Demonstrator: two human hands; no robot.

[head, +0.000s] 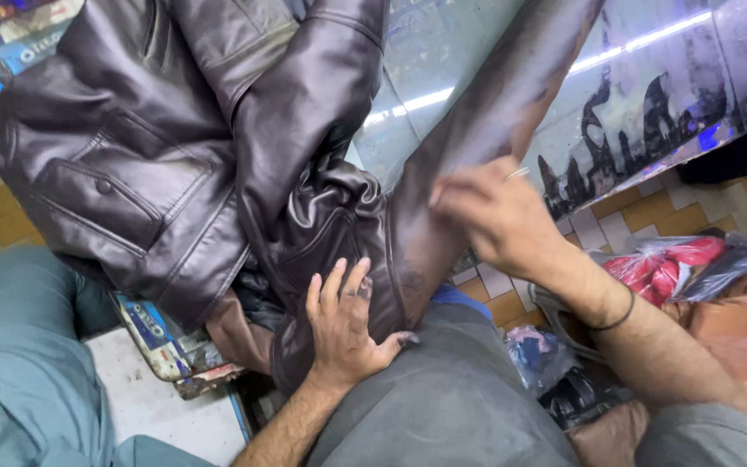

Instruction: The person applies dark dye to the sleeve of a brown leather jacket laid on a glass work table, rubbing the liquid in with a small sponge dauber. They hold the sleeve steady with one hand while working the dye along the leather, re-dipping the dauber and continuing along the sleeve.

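Observation:
A dark brown leather jacket [157,147] lies heaped over my lap and a glass-topped counter [443,60]. One sleeve [477,138] stretches up to the right and looks dull and smeared. My left hand [343,324] lies flat on the jacket's lower fold, fingers spread, thumb on my grey trouser leg [451,398]. My right hand [494,212] is blurred and presses on the sleeve with fingers bent. It wears a ring, with a black band on the wrist. I cannot tell whether it holds a cloth.
Another person's teal-clad leg [19,346] sits at the lower left. Plastic bags with red fabric [672,264] lie at the right on the tiled floor [641,216]. A printed packet [153,333] pokes out under the jacket. A white surface [166,406] is below it.

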